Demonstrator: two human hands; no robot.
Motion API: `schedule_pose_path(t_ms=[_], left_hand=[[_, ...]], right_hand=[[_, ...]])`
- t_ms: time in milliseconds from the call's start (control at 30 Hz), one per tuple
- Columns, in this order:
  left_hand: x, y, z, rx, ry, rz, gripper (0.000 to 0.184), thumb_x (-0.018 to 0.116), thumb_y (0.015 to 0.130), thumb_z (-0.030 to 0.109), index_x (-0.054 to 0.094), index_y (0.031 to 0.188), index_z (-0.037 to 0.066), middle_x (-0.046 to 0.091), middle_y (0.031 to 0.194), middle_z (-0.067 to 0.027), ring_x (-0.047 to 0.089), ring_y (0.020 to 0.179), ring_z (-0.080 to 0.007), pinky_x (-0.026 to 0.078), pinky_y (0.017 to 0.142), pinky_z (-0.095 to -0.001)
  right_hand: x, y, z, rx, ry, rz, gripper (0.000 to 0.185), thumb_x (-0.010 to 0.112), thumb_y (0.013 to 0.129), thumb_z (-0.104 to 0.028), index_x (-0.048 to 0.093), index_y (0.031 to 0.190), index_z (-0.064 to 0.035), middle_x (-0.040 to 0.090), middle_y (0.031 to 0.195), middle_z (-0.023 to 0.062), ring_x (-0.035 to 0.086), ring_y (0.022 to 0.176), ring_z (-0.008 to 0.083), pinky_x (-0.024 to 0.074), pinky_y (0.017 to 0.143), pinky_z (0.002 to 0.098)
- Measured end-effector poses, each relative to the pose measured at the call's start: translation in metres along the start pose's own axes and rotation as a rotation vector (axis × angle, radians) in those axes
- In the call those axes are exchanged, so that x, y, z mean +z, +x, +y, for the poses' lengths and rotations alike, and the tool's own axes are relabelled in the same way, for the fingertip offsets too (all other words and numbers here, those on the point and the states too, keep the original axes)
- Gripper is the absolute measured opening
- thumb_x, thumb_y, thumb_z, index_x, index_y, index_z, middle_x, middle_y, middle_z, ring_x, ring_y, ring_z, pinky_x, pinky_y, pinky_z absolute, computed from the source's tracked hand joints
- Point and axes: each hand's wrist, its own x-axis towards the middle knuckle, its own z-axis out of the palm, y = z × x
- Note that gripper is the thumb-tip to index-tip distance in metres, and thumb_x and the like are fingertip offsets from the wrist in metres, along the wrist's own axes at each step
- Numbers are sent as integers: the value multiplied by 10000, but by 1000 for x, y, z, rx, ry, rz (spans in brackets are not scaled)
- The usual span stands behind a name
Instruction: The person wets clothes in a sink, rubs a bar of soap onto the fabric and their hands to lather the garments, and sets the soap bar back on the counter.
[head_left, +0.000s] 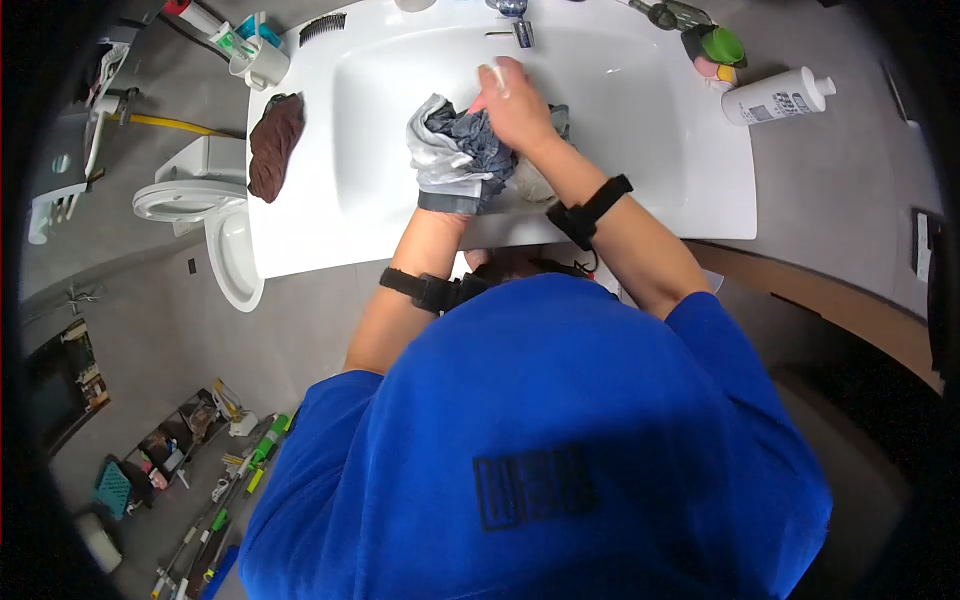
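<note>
A wet grey garment (462,150), light on one side and darker on the other, covers my left hand (450,222). Its dark band circles my left wrist, so those fingers are hidden. My right hand (517,105) is closed over the darker side of the garment. A small pink object (478,103) sticks out from under its fingers; I cannot make out its kind. Whitish suds seem to lie on the back of that hand. Both hands are above the white washbasin (380,185), with more bunched cloth (532,182) below the right wrist.
A brown cloth (275,148) lies on the left rim, near a cup of toothbrushes (262,66) and a black comb (322,29). The tap (523,33) stands at the back. A white bottle (775,97) and green cup (722,45) are right; a toilet (235,255) is left.
</note>
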Motion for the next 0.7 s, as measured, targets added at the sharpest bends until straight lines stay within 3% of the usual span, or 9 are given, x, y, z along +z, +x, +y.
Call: schedule_pose_path(t_ms=[100,200,300,333,433,533,600,633,700], left_hand=[[-12,12,-3,99,43,-337,389,381,918,426,481,1083,88,573,1119,-112,532,1034,-231,409,955,-336],[-43,26,-28,359,-152,-584,542,330,922,518,459,1231,92,478,1271,-98,386,1248,-244,271,1080,-327],[36,-17,-2,-116,-29,-176,569,332,918,525,416,1276,90,449,1326,-108,410,1232,-257,315,1056,-331],[33,-17,-9,-123,-27,-173,569,332,918,525,416,1276,90,449,1326,-108,410,1232,-257,315,1056,-331],[16,-2,-24,447,529,57,543,347,915,510,472,1212,73,543,1225,-137,542,1091,-271,416,966,-372],[0,-2,7,-52,-120,-431,579,335,934,469,428,1292,23,509,1266,-172,481,1186,-291,349,1045,-398],[36,-15,8,-110,-35,-213,637,314,922,457,323,1400,38,438,1360,-189,436,1248,-276,318,1071,-403],[74,-30,9,-108,-150,-192,676,399,855,510,392,1311,10,482,1296,-216,491,1170,-327,368,1018,-441],[102,-32,8,-94,-264,-191,723,483,788,562,461,1221,-17,526,1231,-242,545,1092,-378,418,964,-480]], right_hand=[[13,-40,-2,-649,-194,45,445,586,857,-322,495,1214,-72,503,1178,196,485,1101,382,399,929,501],[3,-54,-8,-738,-184,-18,474,589,852,-346,482,1233,-86,476,1186,235,460,1152,373,366,952,541],[2,-11,-6,39,73,-17,442,559,871,-380,492,1210,-104,534,1140,224,520,1067,387,412,933,459],[3,-23,-8,46,76,-14,442,559,871,-380,492,1210,-104,534,1140,224,520,1067,387,412,933,459],[3,-43,-13,-691,-239,85,437,543,878,-386,490,1204,-100,563,1127,198,543,1033,385,441,892,424],[1,-31,-3,-456,-58,-3,451,554,868,-383,486,1213,-100,563,1129,194,550,1029,365,443,888,434],[20,32,70,-147,99,-14,469,510,892,-438,483,1218,-101,572,1106,177,579,943,329,455,846,445],[-6,28,53,391,652,-39,496,469,904,-496,488,1217,-113,583,1109,116,581,898,281,457,809,462],[-20,7,54,539,776,-97,516,456,901,-520,486,1234,-126,581,1111,92,570,894,262,453,810,464]])
